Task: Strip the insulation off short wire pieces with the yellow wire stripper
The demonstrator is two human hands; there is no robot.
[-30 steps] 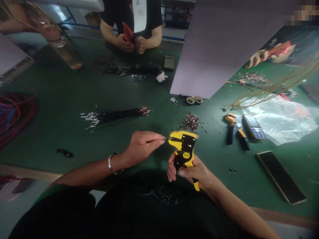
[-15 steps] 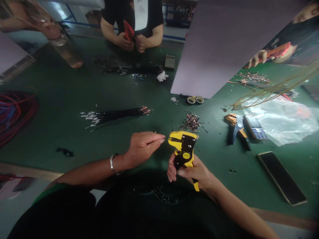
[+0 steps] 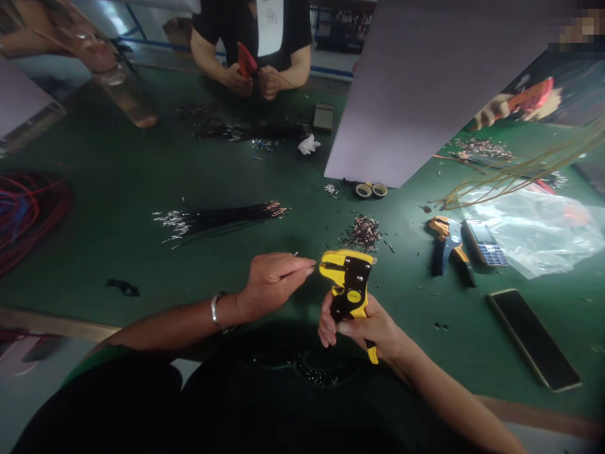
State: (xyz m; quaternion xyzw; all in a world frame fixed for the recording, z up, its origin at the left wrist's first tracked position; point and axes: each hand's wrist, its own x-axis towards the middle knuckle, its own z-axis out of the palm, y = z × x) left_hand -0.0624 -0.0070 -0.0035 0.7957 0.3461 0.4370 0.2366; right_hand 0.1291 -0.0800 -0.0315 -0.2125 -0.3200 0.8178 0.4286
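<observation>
Pinched fingers of my left hand (image 3: pixel 276 284) hold a thin wire (image 3: pixel 296 253), mostly hidden, with a pale tip showing above the knuckles. My right hand (image 3: pixel 359 321) is wrapped round the handles of a yellow and black wire stripper (image 3: pixel 352 271), whose jaws face my left fingertips with a small gap between. Behind my left hand a bundle of black wires (image 3: pixel 222 216) lies on the green table (image 3: pixel 142 246), silvery ends left, coppery ends right. A pile of small dark and coppery scraps (image 3: pixel 363 232) lies just behind the stripper.
On the right are a second stripper (image 3: pixel 451 246), a keypad phone (image 3: pixel 486 241), a dark smartphone (image 3: pixel 534 338) and a plastic bag (image 3: pixel 534 227). Two tape rolls (image 3: pixel 371 190) lie by a pale panel (image 3: pixel 406 94). Coiled wires (image 3: pixel 33 214) are at left. Other people work across the table.
My left fingertips have shifted slightly, and the short dark wire stretch between them and the stripper's jaws no longer shows. My right hand and the stripper are almost unmoved.
</observation>
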